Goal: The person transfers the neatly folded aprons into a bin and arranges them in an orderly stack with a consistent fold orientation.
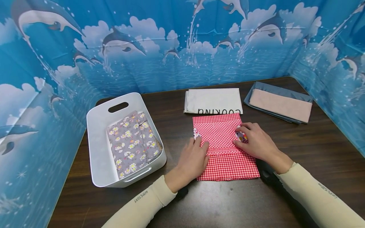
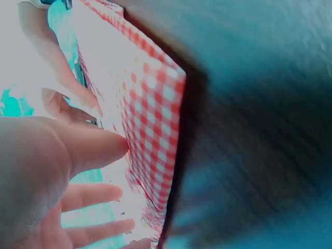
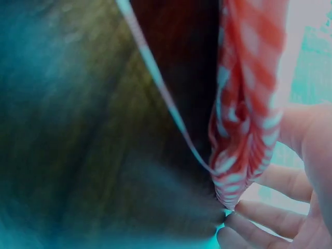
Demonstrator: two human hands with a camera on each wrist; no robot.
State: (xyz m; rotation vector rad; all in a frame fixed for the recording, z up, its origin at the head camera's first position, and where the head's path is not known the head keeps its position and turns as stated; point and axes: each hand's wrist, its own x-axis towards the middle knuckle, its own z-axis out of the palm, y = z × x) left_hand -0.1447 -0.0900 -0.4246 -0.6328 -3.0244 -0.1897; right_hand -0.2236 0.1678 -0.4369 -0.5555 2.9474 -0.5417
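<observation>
A folded red-and-white checked cloth (image 1: 225,164) lies flat on the table, with a patterned patch at each side and a raised band across it. My left hand (image 1: 194,158) rests on its left edge; the left wrist view shows the thumb touching the checked fabric (image 2: 155,119) and the other fingers extended. At the right edge, my right hand (image 1: 258,141) touches the cloth beside a patterned patch (image 1: 241,136), thumb and index finger apart. A thin string (image 3: 166,96) runs from the gathered cloth edge in the right wrist view.
A white bin (image 1: 97,152) on the left holds folded grey daisy-print cloth (image 1: 129,145). Behind the checked cloth lies a folded white cloth (image 1: 214,98) with black lettering. A folded blue-grey and beige cloth (image 1: 280,104) sits at the back right. A dolphin-print curtain (image 1: 159,72) surrounds the table (image 1: 322,158).
</observation>
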